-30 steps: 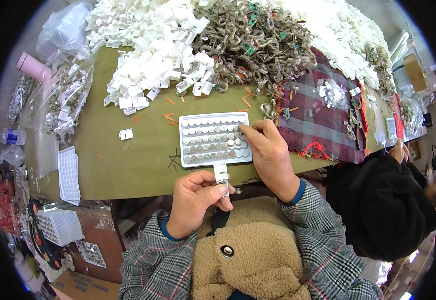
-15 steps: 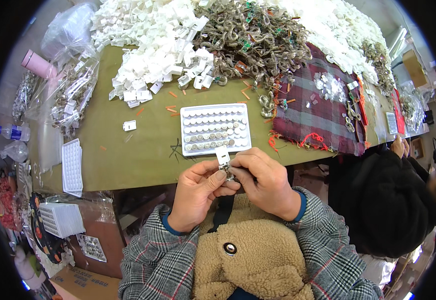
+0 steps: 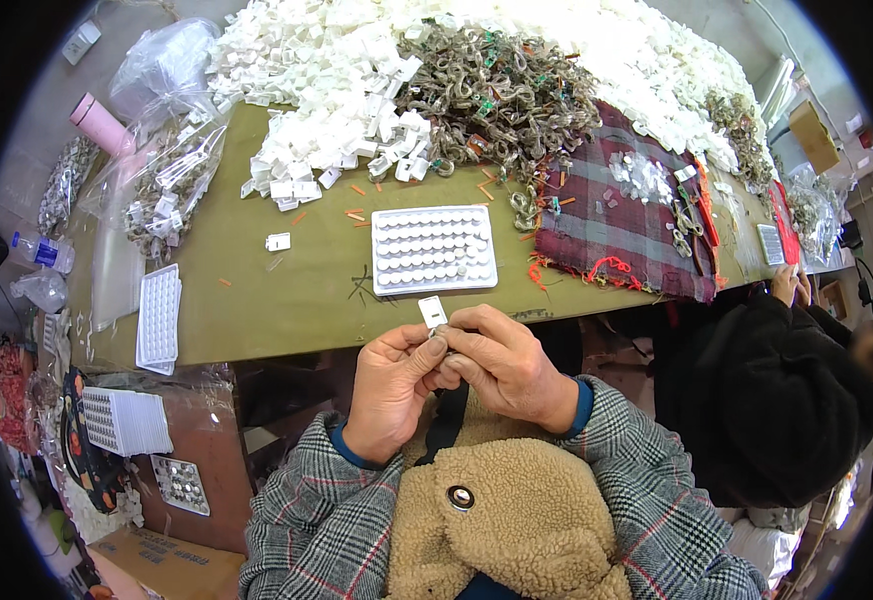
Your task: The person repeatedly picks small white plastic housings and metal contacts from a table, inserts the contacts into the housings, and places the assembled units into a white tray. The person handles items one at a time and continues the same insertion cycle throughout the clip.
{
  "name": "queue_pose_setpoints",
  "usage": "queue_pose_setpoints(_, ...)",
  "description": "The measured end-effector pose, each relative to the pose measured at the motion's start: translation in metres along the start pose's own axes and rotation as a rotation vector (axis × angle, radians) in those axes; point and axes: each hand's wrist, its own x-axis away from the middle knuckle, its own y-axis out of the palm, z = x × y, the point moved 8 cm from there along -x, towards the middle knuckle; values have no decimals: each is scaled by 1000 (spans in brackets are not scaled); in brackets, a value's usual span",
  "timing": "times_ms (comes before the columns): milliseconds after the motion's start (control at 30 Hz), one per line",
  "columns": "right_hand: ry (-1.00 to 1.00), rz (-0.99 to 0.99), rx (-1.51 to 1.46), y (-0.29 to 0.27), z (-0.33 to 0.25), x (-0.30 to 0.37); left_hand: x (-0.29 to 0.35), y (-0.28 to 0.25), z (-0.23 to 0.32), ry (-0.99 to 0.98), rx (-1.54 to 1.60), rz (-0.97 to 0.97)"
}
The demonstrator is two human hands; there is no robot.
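Head view, and both hands are together just in front of the table [image 3: 257, 320] edge, with a small white plastic piece [image 3: 432, 310] right where they meet! The left hand [image 3: 385, 388] has it pinched, thumb and forefinger closed on the lower end, the flat upper part with its dark slot standing clear above the fingers [image 3: 425, 354]. In comes the right hand [image 3: 512, 365], fingers bunched narrow against that same lower end, touching the left fingertips; whatever sits between them is hidden, so whether this hand grips anything I cannot tell.

Just beyond the piece, flat on the table, here is the white tray [image 3: 485, 278], rows of small round discs [image 3: 432, 241] across it, well within reach but apart from both hands. Left of the tray lies a lone white piece [image 3: 278, 242], and nearer the left edge, a stack of trays [image 3: 159, 320]. Orange strips [image 3: 359, 189] are scattered behind the tray, below a great heap of white pieces [image 3: 332, 120]. Beside that, a tangle of grey-brown loops [image 3: 507, 90], and to the right, a plaid cloth [image 3: 577, 240] spread over the table!
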Motion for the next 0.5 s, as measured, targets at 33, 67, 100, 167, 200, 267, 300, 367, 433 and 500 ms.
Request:
queue_pose_setpoints(33,-9,1,-12,-1,-1,0,1,2,3,8,-25,-17)
queue_pose_setpoints(67,66,10,-140,-4,4,0,1,4,7,10,-48,-26)
queue_pose_setpoints(100,143,18,-269,-8,9,0,1,6,10,6,-58,-33)
queue_pose_setpoints(167,299,80,-451,-15,19,1,5,9,14,-21,-116,-63)
queue_pose_setpoints(200,492,83,-467,-12,32,4,5,11,15,-19,-122,-82)
queue_pose_setpoints(267,743,43,-595,-1,46,9,4,10,10,-79,-168,-76)
queue_pose_setpoints(300,857,-13,-697,8,49,12,2,9,6,-107,-183,-75)
queue_pose_setpoints(367,843,-40,-652,10,48,9,0,8,-3,-161,-86,-109)
queue_pose_setpoints(433,557,1,-359,-4,36,-6,-2,7,-10,-231,76,-155)
queue_pose_setpoints(500,270,-47,-182,-11,19,-15,-2,11,-14,-272,244,-221)
